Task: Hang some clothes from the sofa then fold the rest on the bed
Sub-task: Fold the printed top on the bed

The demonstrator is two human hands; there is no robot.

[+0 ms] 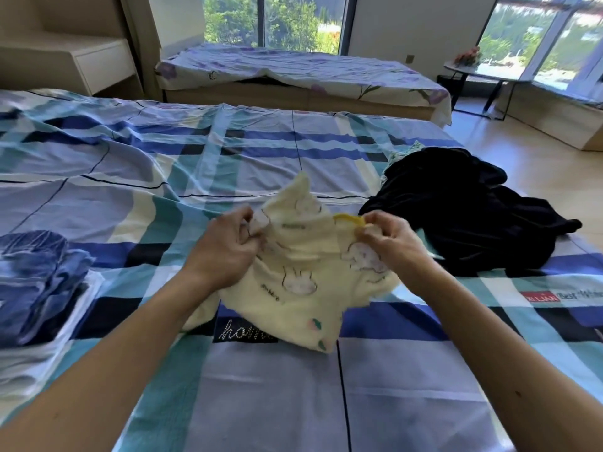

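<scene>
Your left hand [225,246] and right hand [388,238] pinch the cream garment [300,282]; spread it flat beside the black clothes [470,216] before folding.

Far ahead I see a big window [270,21] with green trees [228,21] outside. A second window [554,37] is on the right, and it is very bright. Near it stands a little round surface [496,76] on thin dark legs, and pink and red flowers [468,57] sit on it. Something dark [447,83] is under it; I can't tell what. The floor [528,158] is light wood. On the left are cream shelves [98,66] like big steps.
</scene>
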